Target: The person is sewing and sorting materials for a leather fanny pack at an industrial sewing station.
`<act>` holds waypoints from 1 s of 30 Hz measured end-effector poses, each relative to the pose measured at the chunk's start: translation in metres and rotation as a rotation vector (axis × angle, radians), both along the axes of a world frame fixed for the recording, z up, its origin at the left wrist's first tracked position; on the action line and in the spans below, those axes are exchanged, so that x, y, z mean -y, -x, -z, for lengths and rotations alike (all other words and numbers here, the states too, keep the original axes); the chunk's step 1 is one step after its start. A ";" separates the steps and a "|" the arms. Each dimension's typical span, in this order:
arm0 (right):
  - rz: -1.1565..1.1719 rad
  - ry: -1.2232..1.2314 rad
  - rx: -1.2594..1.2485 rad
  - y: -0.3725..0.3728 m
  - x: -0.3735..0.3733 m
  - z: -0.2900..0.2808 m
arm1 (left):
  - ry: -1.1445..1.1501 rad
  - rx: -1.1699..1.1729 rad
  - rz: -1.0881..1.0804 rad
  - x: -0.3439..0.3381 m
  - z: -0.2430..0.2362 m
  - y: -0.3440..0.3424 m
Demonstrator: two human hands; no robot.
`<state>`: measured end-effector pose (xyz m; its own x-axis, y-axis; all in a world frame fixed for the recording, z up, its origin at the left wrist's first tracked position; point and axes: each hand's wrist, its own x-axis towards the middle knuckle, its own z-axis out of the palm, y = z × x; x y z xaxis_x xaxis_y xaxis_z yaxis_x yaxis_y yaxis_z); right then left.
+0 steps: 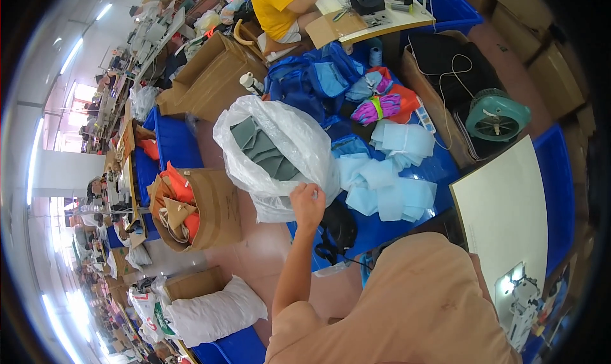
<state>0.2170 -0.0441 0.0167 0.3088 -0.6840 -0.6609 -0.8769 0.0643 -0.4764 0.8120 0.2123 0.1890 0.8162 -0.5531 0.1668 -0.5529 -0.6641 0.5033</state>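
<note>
Down on the floor, just ahead of the person, a large clear plastic bag (280,150) stands open, filled with flat grey fabric pieces (264,150). One hand (307,201) is closed on the bag's near rim, pinching the thin film between fingers and thumb; the arm enters from the lower edge, and it appears to be the left one. The right hand is out of view, hidden behind the person's peach-coloured shoulder.

Judging from this grip, the step goes best with the rim gathered thickly, since thin film held at one point may stretch or tear, and a steady pull should keep the grey stack from spilling.

Right of the bag, pale blue fabric pieces (388,185) lie heaped on a blue sheet (445,166). A black strap bundle (336,230) rests just below the hand. Left of the bag stands a round brown cardboard drum (213,211) holding orange cloth. Lower down, a white stuffed sack (213,313) lies beside an open brown carton (194,283). Above the bag, large brown cardboard boxes (207,77) stand open. To the right, a teal round fan (496,115) sits near a pale flat board (503,217). No label can be made out.
</note>
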 end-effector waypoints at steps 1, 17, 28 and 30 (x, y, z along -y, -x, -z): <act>0.004 0.001 0.003 -0.007 -0.001 -0.005 | 0.156 0.160 -0.016 0.006 -0.018 0.001; -0.909 0.769 0.709 -0.551 -0.082 -0.233 | 0.017 -0.063 0.319 0.002 -0.037 0.139; -0.701 0.377 0.859 -0.534 -0.053 -0.200 | 0.246 0.110 -0.247 -0.052 -0.075 0.088; -0.599 0.318 1.106 -0.524 -0.043 -0.221 | 0.196 0.398 -0.432 -0.062 -0.095 0.030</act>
<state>0.7409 -0.0008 0.2381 0.8937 -0.3294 0.3045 0.1362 -0.4476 -0.8838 0.7818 0.2741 0.2841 0.8139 -0.1150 0.5696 -0.4252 -0.7860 0.4489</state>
